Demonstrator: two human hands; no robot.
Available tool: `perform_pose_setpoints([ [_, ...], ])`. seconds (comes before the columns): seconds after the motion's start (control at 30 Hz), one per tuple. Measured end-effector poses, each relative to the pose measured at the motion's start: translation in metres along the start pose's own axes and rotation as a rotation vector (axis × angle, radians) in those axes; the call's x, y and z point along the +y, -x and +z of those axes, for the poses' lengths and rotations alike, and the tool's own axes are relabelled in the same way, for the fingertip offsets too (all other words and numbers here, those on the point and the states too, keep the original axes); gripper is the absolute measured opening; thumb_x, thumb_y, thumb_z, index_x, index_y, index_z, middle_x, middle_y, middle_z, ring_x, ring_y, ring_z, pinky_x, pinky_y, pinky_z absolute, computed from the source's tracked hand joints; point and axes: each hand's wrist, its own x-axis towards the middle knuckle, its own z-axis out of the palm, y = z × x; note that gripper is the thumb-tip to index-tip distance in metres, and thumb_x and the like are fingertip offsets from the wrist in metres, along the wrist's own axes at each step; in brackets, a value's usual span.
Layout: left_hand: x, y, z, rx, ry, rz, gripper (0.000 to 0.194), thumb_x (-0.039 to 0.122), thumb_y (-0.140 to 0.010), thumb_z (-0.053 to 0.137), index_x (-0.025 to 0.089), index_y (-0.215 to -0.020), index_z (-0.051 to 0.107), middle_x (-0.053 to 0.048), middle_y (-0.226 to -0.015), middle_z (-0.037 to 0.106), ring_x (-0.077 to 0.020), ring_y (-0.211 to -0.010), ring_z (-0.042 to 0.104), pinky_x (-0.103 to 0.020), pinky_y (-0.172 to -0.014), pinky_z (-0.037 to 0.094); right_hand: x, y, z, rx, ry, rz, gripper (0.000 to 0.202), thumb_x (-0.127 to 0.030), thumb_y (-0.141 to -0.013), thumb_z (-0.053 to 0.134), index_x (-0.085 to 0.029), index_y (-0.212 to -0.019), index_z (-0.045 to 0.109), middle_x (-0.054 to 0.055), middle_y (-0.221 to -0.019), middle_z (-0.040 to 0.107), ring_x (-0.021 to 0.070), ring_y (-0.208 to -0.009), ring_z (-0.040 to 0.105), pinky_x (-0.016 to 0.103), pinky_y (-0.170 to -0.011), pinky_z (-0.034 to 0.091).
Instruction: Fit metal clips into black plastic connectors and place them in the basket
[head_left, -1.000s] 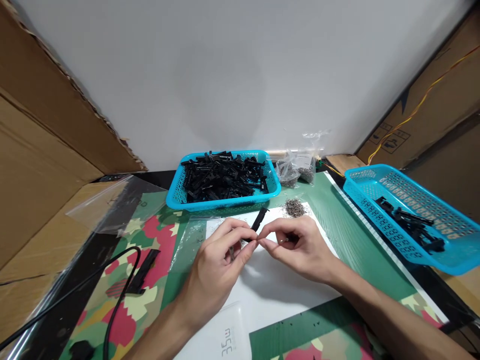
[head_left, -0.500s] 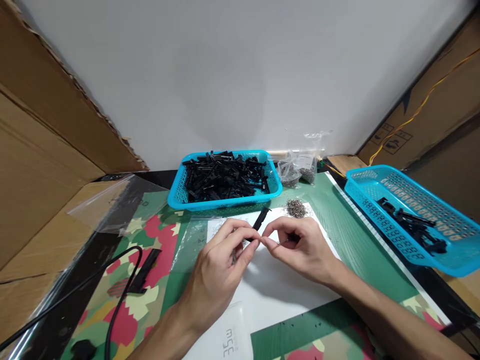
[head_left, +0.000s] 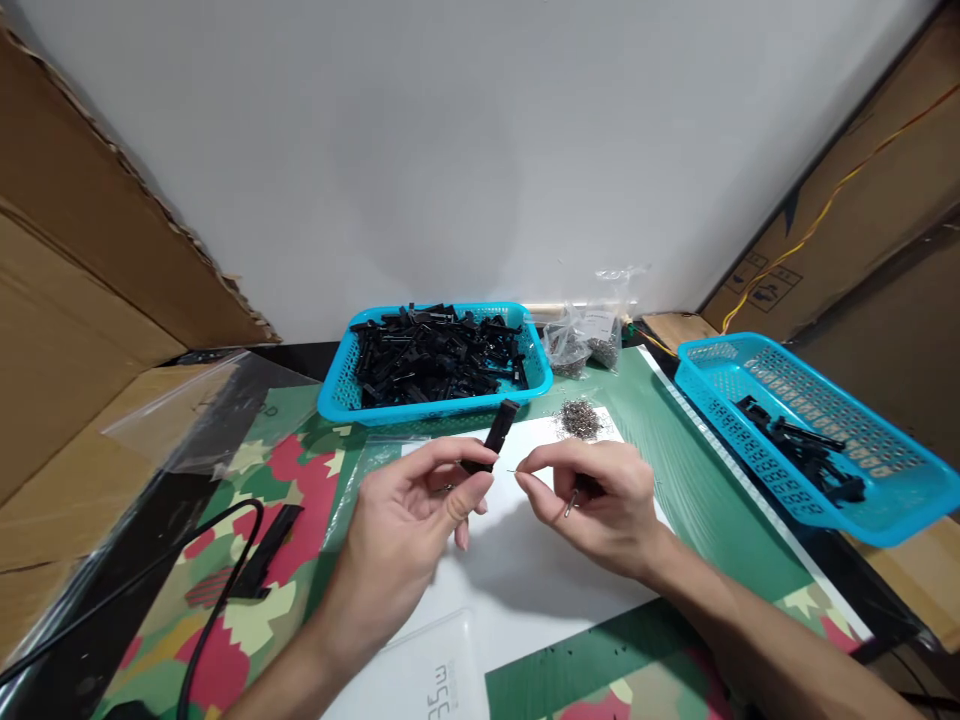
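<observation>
My left hand (head_left: 412, 510) pinches a slim black plastic part (head_left: 499, 430) between thumb and fingertips, its free end tilted up and away. A small metallic bit (head_left: 448, 488) shows among the fingers of that hand; its kind is unclear. Just to the right, my right hand (head_left: 604, 500) pinches a tiny thin metal pin (head_left: 511, 471), which points toward the black part without touching it. Tucked in the right palm is a dark tool with a metal tip (head_left: 571, 503), mostly hidden by the fingers. Both hands are above a white sheet (head_left: 555, 570).
A pile of small metal pieces (head_left: 580, 419) lies at the sheet's far edge, before plastic bags (head_left: 592, 340) of similar pieces. One blue basket (head_left: 435, 408) is full of black parts; another (head_left: 817, 500) holds several. A black part (head_left: 266, 555) and a cable (head_left: 196, 650) lie left.
My hands have moved apart from touching fingertips. The black plastic part has turned more upright in my left hand, and the pin in my right fingertips now shows. The view has shifted slightly.
</observation>
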Motion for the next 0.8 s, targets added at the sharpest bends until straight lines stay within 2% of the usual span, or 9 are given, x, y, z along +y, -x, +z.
perform_pose_setpoints([
  [0.07,0.0,-0.003,0.0,-0.006,0.168,-0.064,0.031,0.034,-0.088,0.087,0.027,-0.112,0.068,-0.001,-0.093,0.07,-0.0148,-0.065,0.069,-0.02,-0.045,0.056,-0.002,0.002,0.002,0.045,0.047,-0.084,0.011,-0.018,-0.096,0.069,-0.022,-0.088,0.076,-0.008,-0.05,0.052,0.0084,-0.041,0.043,0.022,-0.046,0.038],
  [0.13,0.0,-0.005,0.0,-0.021,0.264,-0.112,0.045,0.035,-0.085,0.091,0.028,-0.12,0.064,-0.002,-0.098,0.072,-0.0158,-0.066,0.07,-0.021,-0.044,0.059,-0.003,0.003,0.002,0.062,0.066,-0.165,0.014,-0.013,-0.095,0.067,-0.022,-0.09,0.076,-0.006,-0.051,0.058,0.0091,-0.042,0.047,0.023,-0.048,0.041],
  [0.23,-0.002,-0.005,-0.001,-0.053,0.298,-0.152,0.056,0.034,-0.081,0.094,0.025,-0.129,0.068,-0.006,-0.103,0.074,-0.0156,-0.068,0.07,-0.021,-0.045,0.06,-0.006,0.006,0.002,0.018,0.078,-0.237,0.018,-0.009,-0.096,0.066,-0.022,-0.09,0.077,-0.004,-0.053,0.062,0.0102,-0.042,0.05,0.025,-0.05,0.042],
  [0.33,-0.008,-0.002,-0.004,-0.06,0.301,-0.154,0.05,0.029,-0.079,0.096,0.021,-0.123,0.075,-0.006,-0.095,0.074,-0.0157,-0.068,0.069,-0.02,-0.045,0.059,-0.006,0.007,0.001,-0.044,0.113,-0.267,0.021,-0.008,-0.098,0.064,-0.022,-0.088,0.077,-0.002,-0.055,0.062,0.0114,-0.044,0.049,0.026,-0.05,0.041],
  [0.5,-0.012,-0.001,-0.007,-0.09,0.305,-0.154,0.04,0.023,-0.08,0.094,0.021,-0.117,0.08,-0.003,-0.085,0.075,-0.0147,-0.066,0.068,-0.018,-0.045,0.058,-0.005,0.005,0.005,0.053,0.103,-0.341,0.021,-0.005,-0.098,0.062,-0.018,-0.086,0.073,-0.002,-0.057,0.063,0.0095,-0.043,0.045,0.027,-0.048,0.034],
  [0.6,-0.012,-0.001,-0.008,-0.104,0.31,-0.143,0.035,0.023,-0.081,0.093,0.022,-0.114,0.081,-0.001,-0.078,0.074,-0.0139,-0.065,0.067,-0.017,-0.046,0.056,-0.005,0.005,0.006,0.034,0.089,-0.354,0.02,-0.002,-0.098,0.06,-0.016,-0.088,0.071,-0.003,-0.059,0.063,0.0085,-0.043,0.043,0.027,-0.048,0.033],
  [0.8,-0.014,-0.001,-0.01,-0.06,0.221,-0.164,0.038,0.022,-0.076,0.097,0.022,-0.111,0.083,-0.002,-0.087,0.077,-0.0116,-0.065,0.065,-0.016,-0.047,0.054,-0.003,0.005,0.004,0.003,0.139,-0.374,0.016,-0.001,-0.096,0.063,-0.015,-0.091,0.069,-0.005,-0.059,0.063,0.0085,-0.043,0.042,0.028,-0.048,0.032],
])
